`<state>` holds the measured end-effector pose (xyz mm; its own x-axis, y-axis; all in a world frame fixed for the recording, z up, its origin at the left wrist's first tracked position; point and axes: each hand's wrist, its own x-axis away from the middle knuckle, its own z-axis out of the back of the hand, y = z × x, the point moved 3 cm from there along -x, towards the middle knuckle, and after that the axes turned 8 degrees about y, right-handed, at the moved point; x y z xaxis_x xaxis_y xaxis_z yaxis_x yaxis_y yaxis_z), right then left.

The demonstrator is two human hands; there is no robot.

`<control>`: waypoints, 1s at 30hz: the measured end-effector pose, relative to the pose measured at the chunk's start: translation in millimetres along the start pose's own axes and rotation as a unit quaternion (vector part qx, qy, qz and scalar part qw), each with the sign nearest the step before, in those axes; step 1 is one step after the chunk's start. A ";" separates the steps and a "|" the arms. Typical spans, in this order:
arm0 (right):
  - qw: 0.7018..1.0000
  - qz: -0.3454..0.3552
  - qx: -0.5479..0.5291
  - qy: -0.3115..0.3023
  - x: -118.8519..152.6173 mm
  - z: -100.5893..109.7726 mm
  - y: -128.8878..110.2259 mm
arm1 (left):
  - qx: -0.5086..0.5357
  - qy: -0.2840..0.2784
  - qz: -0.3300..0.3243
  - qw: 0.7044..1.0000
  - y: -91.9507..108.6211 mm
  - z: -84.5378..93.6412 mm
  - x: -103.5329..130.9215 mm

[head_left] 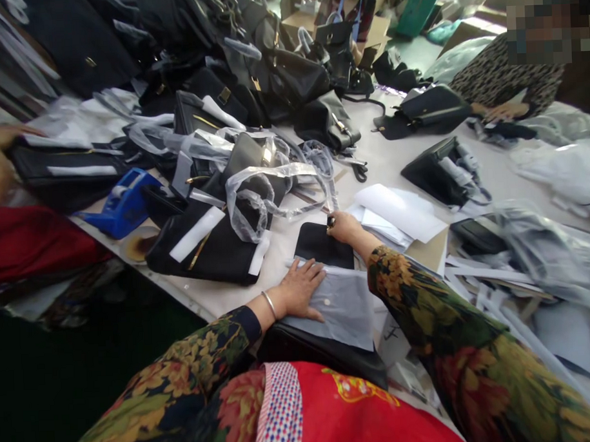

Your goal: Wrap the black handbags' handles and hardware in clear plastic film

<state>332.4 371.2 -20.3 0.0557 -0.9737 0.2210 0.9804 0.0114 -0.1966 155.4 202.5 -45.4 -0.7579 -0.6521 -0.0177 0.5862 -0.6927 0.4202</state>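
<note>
A black handbag (323,352) lies against the table edge in front of me, its dark flap (323,246) folded out away from me. Over its body rests a thin translucent white sheet (344,306). My left hand (300,290) presses on this sheet, open, with fingers spread flat. At the far right corner of the flap, my right hand (344,229) has its fingers curled and closed on the edge. A small dark and gold piece shows at those fingers; I cannot tell whether it is a ring or a clasp.
Several wrapped black bags (203,240) lie to the left, beside a blue tape dispenser (123,201). White papers (396,211) sit right of my right hand. A black bag (445,170) stands farther right, near plastic wrapping (542,251). Another person's hands (506,110) work across the table.
</note>
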 end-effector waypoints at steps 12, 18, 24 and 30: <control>0.999 0.023 -0.035 -0.010 28.5 12.1 -2.9 | 0.003 -0.010 0.021 1.000 3.7 2.2 6.3; 0.989 0.142 -0.028 -0.039 83.6 31.3 -19.0 | 0.008 0.001 0.026 1.000 2.8 0.7 6.1; 0.970 0.230 -0.065 0.043 169.6 -8.3 -12.6 | 0.037 0.048 -0.002 0.998 1.1 0.5 9.0; 0.958 0.196 -0.164 0.128 202.0 -55.2 6.7 | 0.070 0.052 -0.039 0.995 -8.2 -3.4 18.0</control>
<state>339.8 162.1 -29.8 0.3175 -0.9339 -0.1645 0.7793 0.3558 -0.5159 137.9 195.3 -52.3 -0.7616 -0.6316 -0.1450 0.4758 -0.6969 0.5367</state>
